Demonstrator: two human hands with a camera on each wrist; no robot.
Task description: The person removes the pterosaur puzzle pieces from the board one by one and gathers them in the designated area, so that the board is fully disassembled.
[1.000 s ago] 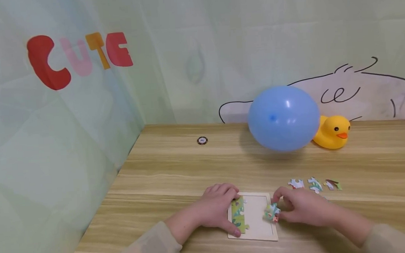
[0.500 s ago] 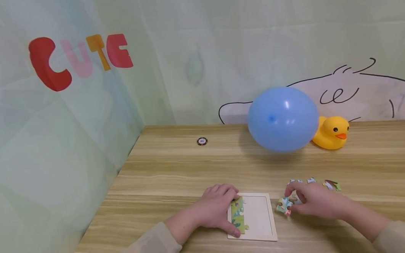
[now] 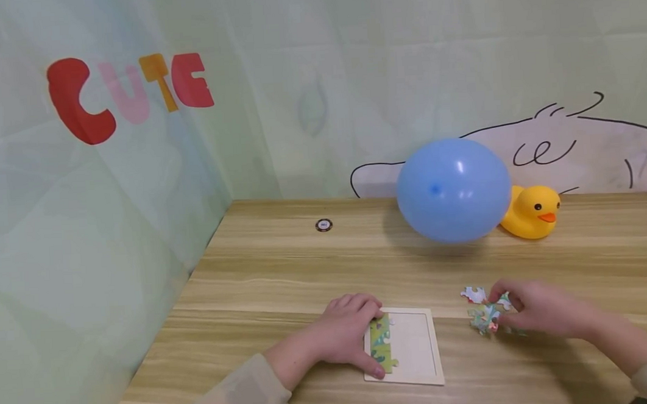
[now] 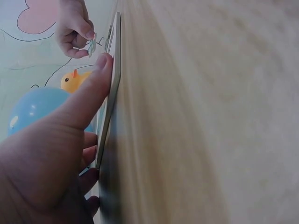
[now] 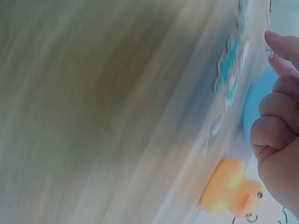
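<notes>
Head view first: the left hand (image 3: 348, 330) is spread over one side of a shallow wooden puzzle tray (image 3: 437, 348), with the thumb at the near corner and fingers at the far one. A green strip of puzzle (image 3: 381, 345) fills that side, and the rest of the tray shows bare wood. The right hand (image 3: 549, 309) is off to the right of the tray, thumb and index finger pinching a puzzle piece (image 3: 484, 317) just above the bench (image 3: 261, 278). A pale loose piece (image 3: 473, 295) lies just beyond it, and another one (image 3: 505, 301) is partly hidden by the hand. Farther back there's a blue balloon (image 3: 453, 190), a yellow duck (image 3: 531, 212) right beside it and a round chip (image 3: 323, 225) well apart from both.

Left wrist view: pretty much side-on to the tray — the thumb lies fairly straight on its rim, fingers down along the edge. The other hand's pinch shows up past it.

Right wrist view: kinda blurry, but several loose pieces lie flat on the bench — the pinched one is only a sliver between the fingertips.
</notes>
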